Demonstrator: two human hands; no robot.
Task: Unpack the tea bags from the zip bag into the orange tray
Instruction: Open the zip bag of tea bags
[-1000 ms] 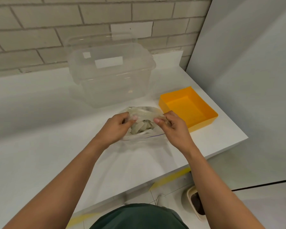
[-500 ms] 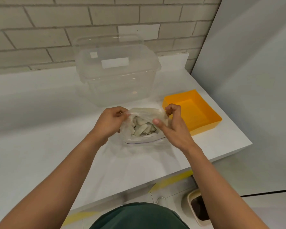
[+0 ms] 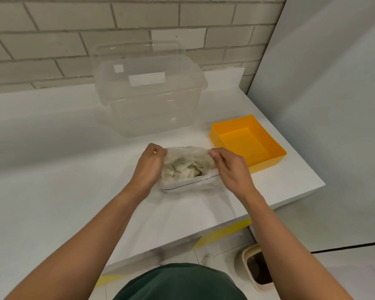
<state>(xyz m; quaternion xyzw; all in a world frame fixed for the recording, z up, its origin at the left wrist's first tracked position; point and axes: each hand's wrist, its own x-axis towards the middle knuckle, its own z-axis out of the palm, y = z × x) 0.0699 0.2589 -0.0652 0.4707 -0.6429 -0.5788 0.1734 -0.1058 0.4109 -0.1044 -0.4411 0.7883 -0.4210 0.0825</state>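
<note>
A clear zip bag [image 3: 188,185] lies on the white table, its mouth spread wide toward me. Several pale tea bags [image 3: 185,168] are piled inside it. My left hand [image 3: 148,167] pinches the bag's left upper edge. My right hand [image 3: 231,167] pinches the right upper edge, and the two hold the opening apart. The orange tray [image 3: 266,158] stands just right of the bag, near the table's right side, with nothing in it.
A large clear plastic box [image 3: 149,94] with its lid on stands behind the bag, against the brick wall. The table's front edge [image 3: 182,241] runs close to my body. A beige bin [image 3: 258,269] sits on the floor below right. A grey panel closes off the right side.
The bag's mouth has been pulled wider open, and both hands have shifted to its upper edges. The tea bags show more plainly than before.
</note>
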